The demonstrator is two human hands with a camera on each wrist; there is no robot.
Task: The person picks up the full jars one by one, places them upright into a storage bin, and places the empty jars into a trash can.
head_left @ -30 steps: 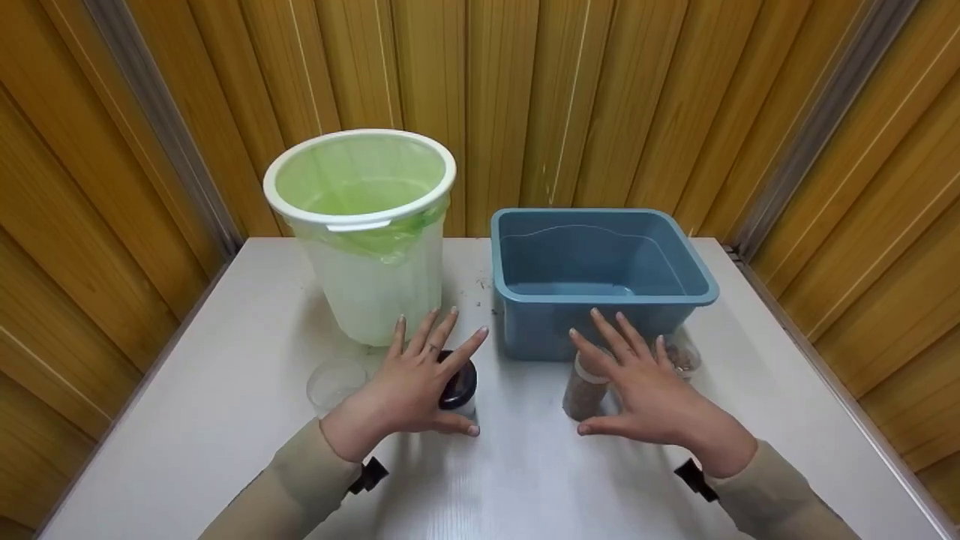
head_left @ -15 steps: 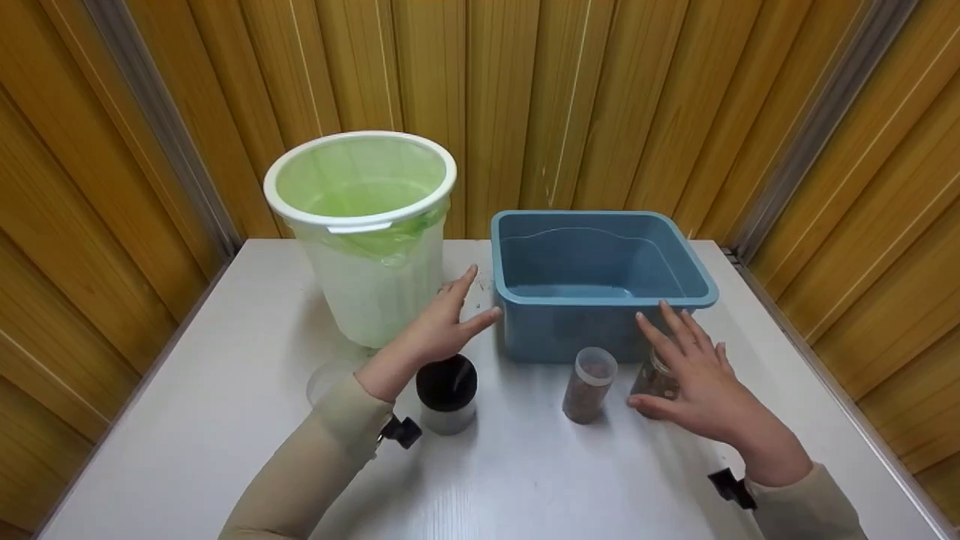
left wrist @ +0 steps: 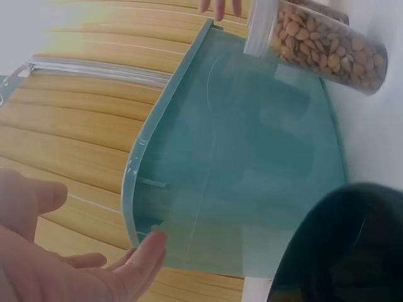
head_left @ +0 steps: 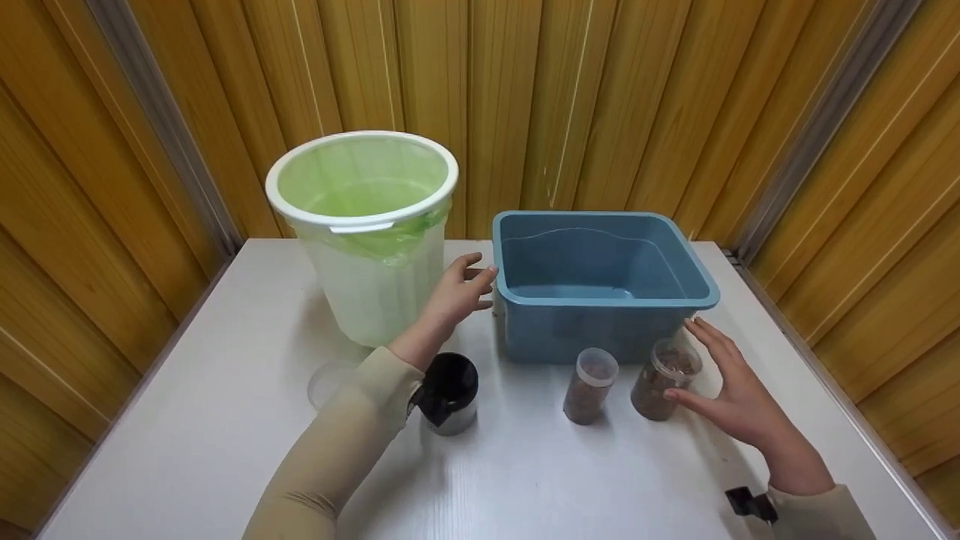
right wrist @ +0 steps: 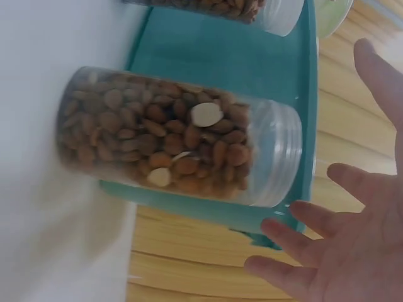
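Both hands are spread and hold nothing. Left hand point(head_left: 457, 292) hovers between the bin point(head_left: 367, 240) and the tub point(head_left: 600, 300), fingertips near the tub's rim. Right hand point(head_left: 731, 394) sits just beside a jar point(head_left: 664, 379) of almonds, thumb at its side; whether it touches is unclear. A second jar point(head_left: 589, 385) stands left of it, a black-lidded cup point(head_left: 450, 394) under the left sleeve point(head_left: 337, 457), all on the table point(head_left: 187, 420).

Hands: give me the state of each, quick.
Left hand: open, holding nothing, beside the blue tub.
Right hand: open, holding nothing, fingers spread beside the almond jar.
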